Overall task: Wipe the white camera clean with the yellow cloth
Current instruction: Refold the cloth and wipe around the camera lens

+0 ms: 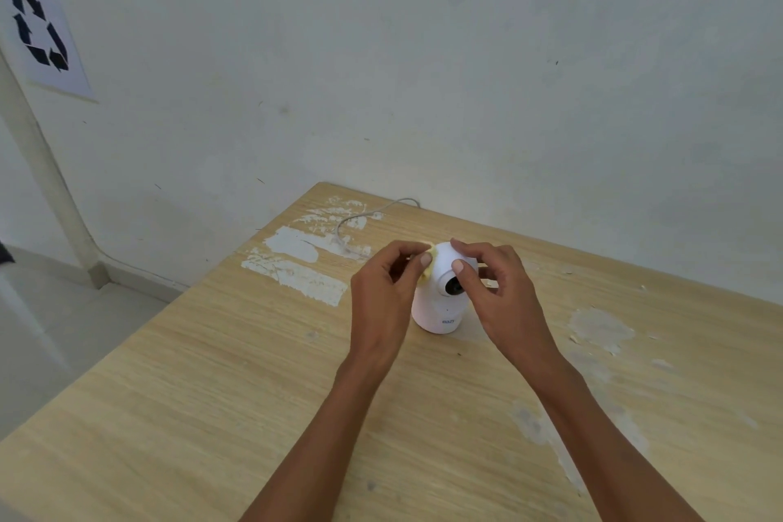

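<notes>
A small white dome camera (440,301) stands upright on the wooden table (212,373), its dark lens facing me. My left hand (383,288) pinches a small yellow cloth (428,267) and presses it against the camera's upper left side; most of the cloth is hidden behind my fingers. My right hand (491,284) grips the camera's rounded head from the right, thumb on the front near the lens and fingers over the top.
A thin white cable (360,220) runs from behind the camera to the table's far edge by the wall. The tabletop has peeled white patches (296,263). A recycling sign (40,25) hangs on the wall at the far left.
</notes>
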Demonstrator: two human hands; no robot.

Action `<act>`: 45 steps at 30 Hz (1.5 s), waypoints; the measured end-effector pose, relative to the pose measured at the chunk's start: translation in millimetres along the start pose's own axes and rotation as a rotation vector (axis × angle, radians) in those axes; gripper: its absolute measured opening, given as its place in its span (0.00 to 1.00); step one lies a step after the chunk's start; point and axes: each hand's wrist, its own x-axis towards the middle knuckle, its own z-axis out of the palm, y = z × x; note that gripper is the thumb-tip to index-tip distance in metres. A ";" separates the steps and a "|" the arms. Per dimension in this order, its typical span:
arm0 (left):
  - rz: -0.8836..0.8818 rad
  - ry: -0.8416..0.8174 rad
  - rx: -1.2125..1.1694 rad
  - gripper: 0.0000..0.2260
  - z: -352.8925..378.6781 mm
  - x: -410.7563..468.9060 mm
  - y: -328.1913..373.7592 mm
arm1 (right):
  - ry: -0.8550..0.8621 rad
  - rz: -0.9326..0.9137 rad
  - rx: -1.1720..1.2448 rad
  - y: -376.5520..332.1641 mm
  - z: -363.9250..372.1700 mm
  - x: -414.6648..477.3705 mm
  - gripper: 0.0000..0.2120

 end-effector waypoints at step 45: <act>-0.133 -0.168 0.147 0.02 -21.6 -54.8 10.4 | 0.198 0.008 0.025 -2.6 -6.7 -55.3 0.08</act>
